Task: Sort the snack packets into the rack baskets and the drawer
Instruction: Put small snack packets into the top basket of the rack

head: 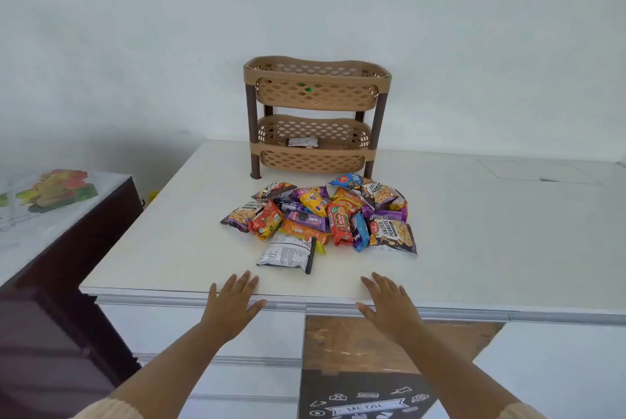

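Tan rack (pixel 316 115): two baskets (one packet (pixel 302 142) each).

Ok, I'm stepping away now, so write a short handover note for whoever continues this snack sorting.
Left hand: open, empty, flat at the counter edge.
Right hand: same, open and empty.
Packets: still piled on the counter in front of the rack.
Done: one packet lies in the lower basket; something green shows through the upper basket.
Left: sort nearly the whole pile into baskets and drawer. An open drawer shows below the counter, between the hands.
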Demonstrator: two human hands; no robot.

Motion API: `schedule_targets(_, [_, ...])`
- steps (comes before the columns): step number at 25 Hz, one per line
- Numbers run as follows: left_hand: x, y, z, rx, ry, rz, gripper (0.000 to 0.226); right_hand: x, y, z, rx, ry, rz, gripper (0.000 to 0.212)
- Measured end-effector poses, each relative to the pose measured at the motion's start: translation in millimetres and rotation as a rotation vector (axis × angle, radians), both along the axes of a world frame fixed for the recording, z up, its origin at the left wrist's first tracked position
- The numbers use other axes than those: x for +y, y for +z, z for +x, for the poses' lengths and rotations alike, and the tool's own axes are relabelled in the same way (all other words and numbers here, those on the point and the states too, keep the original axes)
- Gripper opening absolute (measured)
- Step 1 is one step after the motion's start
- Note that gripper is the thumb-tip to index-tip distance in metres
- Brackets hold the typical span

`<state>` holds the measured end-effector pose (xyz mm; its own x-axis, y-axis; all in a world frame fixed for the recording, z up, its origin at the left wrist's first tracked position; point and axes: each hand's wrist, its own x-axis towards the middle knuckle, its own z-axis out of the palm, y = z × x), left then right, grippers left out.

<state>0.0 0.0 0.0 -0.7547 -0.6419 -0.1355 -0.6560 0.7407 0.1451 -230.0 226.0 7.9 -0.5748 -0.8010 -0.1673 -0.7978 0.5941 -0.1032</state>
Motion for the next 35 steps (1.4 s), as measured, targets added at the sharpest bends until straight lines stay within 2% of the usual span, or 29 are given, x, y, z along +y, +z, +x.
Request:
schedule_targets(1, [-1, -1, 1, -0.008, -0.003, 0.011, 0.124, 0, -1, 1, 0.007, 0.004, 0.007, 0.063])
schedule_targets(3, [1, -4, 0, 0.014, 0.016, -0.014, 0.136, -2, -3, 1, 0.030, -0.007, 0.022, 0.064])
schedule_targets(5, [3, -7, -1, 0.079, 0.057, -0.015, 0.132, -7, -2, 2, 0.036, -0.024, 0.014, 0.065])
schedule_targets(11, [3, -13, 1, 0.091, 0.053, -0.034, 0.128, -16, -2, 6, 0.038, -0.083, 0.022, 0.069])
schedule_targets(12, [2, -12, 1, 0.088, 0.040, -0.025, 0.120, -16, -3, 8, 0.043, -0.090, 0.031, 0.070])
schedule_targets(15, [-1, -7, -1, 0.093, 0.044, -0.010, 0.070, -22, -3, 10, 0.030, -0.138, 0.006, 0.069])
schedule_targets(18, [-8, 0, -11, 0.194, 0.031, -0.037, 0.051, -37, 3, 13, 0.021, -0.138, -0.068, 0.067])
schedule_targets(23, [-19, 14, -34, 0.426, 0.021, -0.092, 0.045, -78, 16, 18, 0.105, 0.101, -0.177, 0.071])
schedule_targets(26, [-41, 22, -49, 0.559, 0.062, -0.164, 0.038, -107, 26, 17, 0.093, 0.241, -0.219, 0.074])
schedule_targets(29, [-75, 29, -66, 0.514, 0.149, -0.160, 0.039, -136, 30, 9, 0.065, 0.350, -0.227, 0.074])
schedule_targets(33, [-115, 34, -90, 0.540, 0.416, 0.049, 0.037, -159, 22, 0, 0.027, 0.517, -0.131, 0.072])
schedule_targets(35, [-135, 33, -102, 0.500, 0.415, 0.042, 0.041, -163, 13, -5, 0.014, 0.564, -0.143, 0.065])
